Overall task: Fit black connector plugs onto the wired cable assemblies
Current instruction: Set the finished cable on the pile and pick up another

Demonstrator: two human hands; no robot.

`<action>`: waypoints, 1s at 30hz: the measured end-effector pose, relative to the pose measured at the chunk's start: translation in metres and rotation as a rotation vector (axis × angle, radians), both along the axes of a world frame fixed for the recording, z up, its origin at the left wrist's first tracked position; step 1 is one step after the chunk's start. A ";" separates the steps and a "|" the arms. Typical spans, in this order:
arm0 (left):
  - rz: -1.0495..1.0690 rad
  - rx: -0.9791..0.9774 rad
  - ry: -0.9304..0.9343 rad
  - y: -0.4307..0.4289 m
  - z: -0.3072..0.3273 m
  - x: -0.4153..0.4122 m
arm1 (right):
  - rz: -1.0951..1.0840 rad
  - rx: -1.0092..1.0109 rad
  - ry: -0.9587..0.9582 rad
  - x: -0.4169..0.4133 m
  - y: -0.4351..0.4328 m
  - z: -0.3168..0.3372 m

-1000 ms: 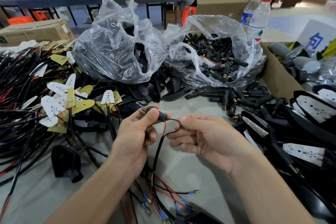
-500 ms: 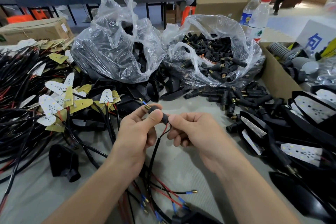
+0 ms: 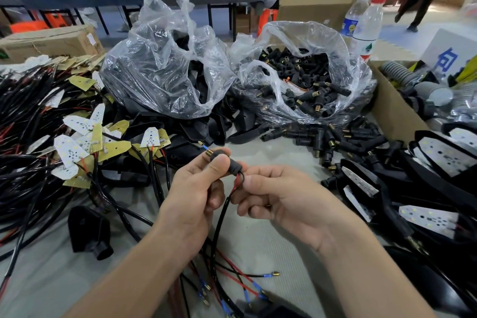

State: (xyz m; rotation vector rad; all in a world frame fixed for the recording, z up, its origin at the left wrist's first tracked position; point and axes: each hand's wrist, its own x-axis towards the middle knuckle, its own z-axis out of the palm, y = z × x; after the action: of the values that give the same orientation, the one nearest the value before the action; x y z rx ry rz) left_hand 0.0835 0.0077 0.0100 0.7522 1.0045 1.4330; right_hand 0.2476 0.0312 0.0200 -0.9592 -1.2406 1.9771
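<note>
My left hand [image 3: 193, 196] pinches a black connector plug [image 3: 233, 165] between thumb and fingers; a brass threaded tip and a blue-sleeved wire end stick out of the plug's far end. My right hand [image 3: 286, 201] pinches the red and black wires [image 3: 236, 183] right where they enter the plug's near end. The black cable [image 3: 219, 222] hangs down between both hands toward the table. More cable ends with blue sleeves and brass terminals [image 3: 268, 275] lie below my wrists.
An open plastic bag of black plugs [image 3: 304, 77] sits behind, with loose plugs [image 3: 327, 137] spilled in front. A second bag [image 3: 165, 67] stands to its left. Wired LED boards [image 3: 77, 142] pile up left, black housings [image 3: 438, 162] right, a cardboard box [image 3: 392, 108] far right.
My right hand slid up the wires to the plug's near end, taking up the wire loop. The left hand kept hold of the plug.
</note>
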 end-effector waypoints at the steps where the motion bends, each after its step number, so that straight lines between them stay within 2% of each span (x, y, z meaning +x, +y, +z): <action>1: -0.001 -0.002 -0.005 0.000 0.000 0.000 | 0.021 -0.006 0.035 0.002 0.000 0.000; 8: -0.036 -0.028 -0.027 -0.002 0.001 0.001 | -0.013 0.023 0.022 -0.003 0.000 -0.003; 13: -0.029 -0.030 -0.049 -0.001 0.002 0.001 | 0.077 -0.001 0.128 -0.002 -0.001 -0.002; 18: -0.043 -0.036 -0.054 0.001 -0.003 0.000 | -0.048 0.049 0.027 -0.013 -0.001 -0.005; 24: -0.012 -0.032 -0.033 0.004 -0.001 -0.007 | -0.250 0.320 -0.178 -0.028 -0.007 -0.008; 30: 0.026 -0.008 0.008 0.005 -0.004 -0.007 | -0.099 0.231 -0.123 -0.022 -0.006 -0.003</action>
State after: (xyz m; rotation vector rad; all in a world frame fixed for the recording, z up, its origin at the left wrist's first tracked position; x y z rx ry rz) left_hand 0.0767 0.0130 0.0063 0.7422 1.0292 1.4487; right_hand 0.2256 0.0252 0.0175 -1.0157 -1.4249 1.6778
